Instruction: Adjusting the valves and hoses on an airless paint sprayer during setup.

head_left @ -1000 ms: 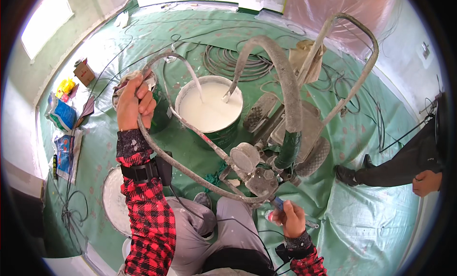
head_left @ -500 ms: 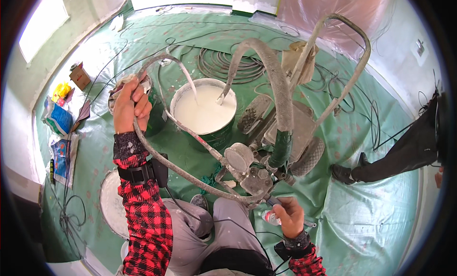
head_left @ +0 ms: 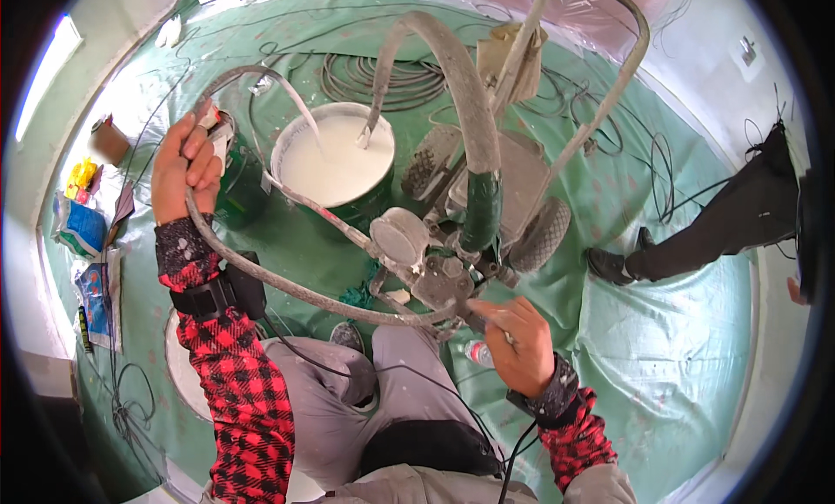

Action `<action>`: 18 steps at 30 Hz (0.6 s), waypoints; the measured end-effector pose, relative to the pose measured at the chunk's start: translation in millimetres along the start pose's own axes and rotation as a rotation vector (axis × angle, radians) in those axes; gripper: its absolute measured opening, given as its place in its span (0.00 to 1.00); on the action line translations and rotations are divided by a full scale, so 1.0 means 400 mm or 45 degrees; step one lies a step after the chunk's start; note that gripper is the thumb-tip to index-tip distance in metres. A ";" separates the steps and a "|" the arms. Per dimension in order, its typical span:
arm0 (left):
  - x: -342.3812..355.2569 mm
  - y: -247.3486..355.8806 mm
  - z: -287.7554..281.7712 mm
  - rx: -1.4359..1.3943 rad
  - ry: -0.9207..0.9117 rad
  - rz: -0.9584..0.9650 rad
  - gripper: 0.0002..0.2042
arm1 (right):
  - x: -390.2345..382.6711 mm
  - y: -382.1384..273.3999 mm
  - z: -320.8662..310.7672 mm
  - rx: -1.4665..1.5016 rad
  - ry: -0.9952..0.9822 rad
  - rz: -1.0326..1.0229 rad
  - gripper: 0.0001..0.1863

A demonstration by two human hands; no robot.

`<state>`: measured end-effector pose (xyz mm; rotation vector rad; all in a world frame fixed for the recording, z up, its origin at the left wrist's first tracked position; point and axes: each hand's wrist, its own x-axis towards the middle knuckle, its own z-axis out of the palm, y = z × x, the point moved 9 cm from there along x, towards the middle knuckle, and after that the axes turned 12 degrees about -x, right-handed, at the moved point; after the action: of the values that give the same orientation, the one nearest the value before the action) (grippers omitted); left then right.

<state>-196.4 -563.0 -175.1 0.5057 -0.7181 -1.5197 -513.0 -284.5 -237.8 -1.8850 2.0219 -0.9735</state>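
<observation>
My left hand (head_left: 185, 165) is wrapped round a grimy grey hose (head_left: 313, 300) that loops down to a paint-crusted pump head (head_left: 442, 284). My right hand (head_left: 520, 343) is at the lower fitting, fingers curled over a tool, apparently a wrench (head_left: 478, 314), mostly hidden by them. The pump sits on a wheeled sprayer (head_left: 513, 189) with a tall frame handle. Its thick suction hose (head_left: 475, 130) arches into a green bucket of white liquid (head_left: 332, 169), where a thinner pale hose also dips. A small plastic bottle (head_left: 478, 353) lies below my right hand.
Coiled hoses (head_left: 383, 82) and cables cover part of the green sheeting. Another person's dark-trousered leg and shoe (head_left: 609, 266) are at right. A second bucket (head_left: 243, 191), a white-crusted tub (head_left: 186, 373), bags (head_left: 78, 226) and a box (head_left: 110, 141) are at left. A paper sack (head_left: 509, 60) stands behind.
The view has shifted, moving the scene left and up. My right hand has moved up toward the fitting, its index finger straighter, and the tool is less visible. My left hand still grips the hose.
</observation>
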 end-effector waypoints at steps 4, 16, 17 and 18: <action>-0.006 -0.012 0.001 0.006 0.040 -0.020 0.07 | -0.001 -0.001 0.046 0.035 -0.201 -0.094 0.17; -0.005 -0.018 0.002 -0.029 0.002 -0.025 0.09 | -0.041 -0.015 0.052 -0.174 -0.243 0.036 0.18; -0.006 -0.016 -0.010 -0.044 0.045 -0.021 0.08 | -0.060 -0.025 0.073 -0.208 -0.320 0.037 0.19; -0.001 -0.022 -0.019 -0.044 0.051 -0.030 0.08 | -0.079 -0.027 0.093 -0.250 -0.398 0.049 0.20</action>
<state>-197.5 -563.8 -186.6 0.5189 -0.6556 -1.5373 -478.4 -266.0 -268.5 -1.9412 2.0136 -0.4478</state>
